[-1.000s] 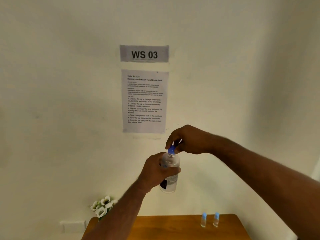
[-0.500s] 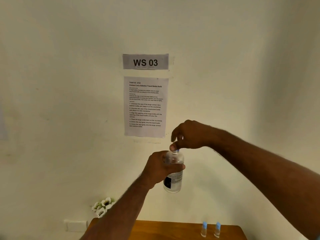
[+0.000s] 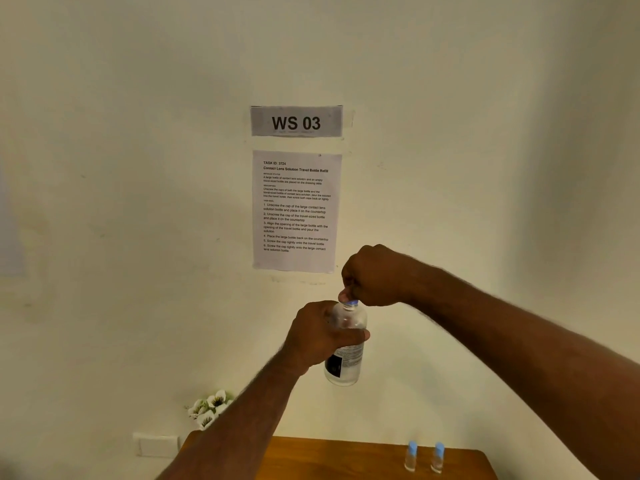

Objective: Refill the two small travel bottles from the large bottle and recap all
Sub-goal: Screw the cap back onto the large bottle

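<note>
I have the large bottle point(image 3: 346, 344) lifted in front of the wall, well above the wooden table point(image 3: 346, 459), and its long axis runs close to upright, leaning only slightly. My left hand point(image 3: 320, 336) is wrapped round its upper body from the left, thumb across the front, so the label and base hang free below my grip. The blue cap point(image 3: 352, 302) sits at the very top, directly under my right hand point(image 3: 375, 277) — that is the relation that matters, because the cap turns about the same upright axis the bottle hangs on. My right hand comes in from the right and above, fingers curled tight down over the cap, so only a sliver of blue shows beneath them. I judge I am twisting the cap, though whether it is loosening or seating I cannot tell from here.

The two small travel bottles point(image 3: 424, 457) stand side by side on the table's far right part, both wearing their blue caps, well below and a little right of the big bottle — my right hand is the nearer one to them. White flowers point(image 3: 209, 407) sit by the table's left corner.
</note>
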A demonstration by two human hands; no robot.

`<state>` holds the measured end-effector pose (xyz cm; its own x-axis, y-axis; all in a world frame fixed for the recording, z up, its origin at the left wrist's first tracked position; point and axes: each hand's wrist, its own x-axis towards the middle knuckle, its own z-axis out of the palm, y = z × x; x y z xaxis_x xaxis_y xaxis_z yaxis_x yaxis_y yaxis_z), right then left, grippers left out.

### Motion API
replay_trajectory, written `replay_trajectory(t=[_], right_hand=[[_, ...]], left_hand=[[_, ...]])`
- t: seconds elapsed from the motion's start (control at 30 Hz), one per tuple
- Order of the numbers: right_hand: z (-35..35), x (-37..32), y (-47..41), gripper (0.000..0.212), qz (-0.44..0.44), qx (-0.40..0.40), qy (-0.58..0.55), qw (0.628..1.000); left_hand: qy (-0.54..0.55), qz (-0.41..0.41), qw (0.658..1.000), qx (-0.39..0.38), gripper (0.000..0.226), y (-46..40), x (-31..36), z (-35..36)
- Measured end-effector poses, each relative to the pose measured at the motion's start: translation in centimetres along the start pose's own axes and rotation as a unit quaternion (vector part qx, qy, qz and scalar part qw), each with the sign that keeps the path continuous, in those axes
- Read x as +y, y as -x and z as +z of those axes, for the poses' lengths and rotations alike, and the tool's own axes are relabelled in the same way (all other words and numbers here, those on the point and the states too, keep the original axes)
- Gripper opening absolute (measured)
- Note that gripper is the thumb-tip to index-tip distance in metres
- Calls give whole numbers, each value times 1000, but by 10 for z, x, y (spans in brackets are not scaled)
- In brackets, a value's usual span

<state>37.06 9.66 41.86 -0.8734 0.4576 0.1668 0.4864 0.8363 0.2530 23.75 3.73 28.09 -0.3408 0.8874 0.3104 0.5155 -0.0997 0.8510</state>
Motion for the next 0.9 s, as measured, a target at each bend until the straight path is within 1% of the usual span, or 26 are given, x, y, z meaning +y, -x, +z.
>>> replay_trajectory(t=[0.03,0.1,0.17,0.2,0.27,0.33,0.43,0.53,0.63,0.7,0.8,0.83,0.9], right_hand=[[-3,0,1,35,1,-15,3,1000],[-12,2,3,36,-6,-42,-43,998],[-22,5,6,34,-25,-50,-88,995],[-24,5,6,33,-32,-44,-88,995],[-24,3,5,28,-34,-23,-57,998],[-20,-2,3,23,-21,-7,-23,999],[-14,-13,1,21,1,15,21,1000],[-14,-27,2,25,20,43,59,997],[-11,-36,2,28,39,46,69,996],[-8,-36,1,34,52,29,47,997],[-2,-26,0,40,72,5,-44,996],[1,-23,1,45,78,4,-74,994],[9,-17,5,64,100,11,-133,986]], left_hand=[[-2,-1,1000,-4,70,0,0,0],[-4,-2,1000,-6,73,0,2,-2],[1,3,1000,-2,72,-2,4,-6],[0,4,1000,-2,73,-3,6,-8],[-7,7,1000,-2,73,-3,8,-10],[-12,12,1000,12,67,-2,8,-12],[-9,15,999,32,58,1,7,-13],[-19,14,998,50,64,4,8,-15],[-23,3,999,45,69,8,7,-15],[-26,-7,999,33,66,11,5,-14],[-34,-18,999,30,67,13,0,-16],[-37,-22,999,32,70,13,-1,-17],[-39,-29,998,37,73,13,-1,-21]])
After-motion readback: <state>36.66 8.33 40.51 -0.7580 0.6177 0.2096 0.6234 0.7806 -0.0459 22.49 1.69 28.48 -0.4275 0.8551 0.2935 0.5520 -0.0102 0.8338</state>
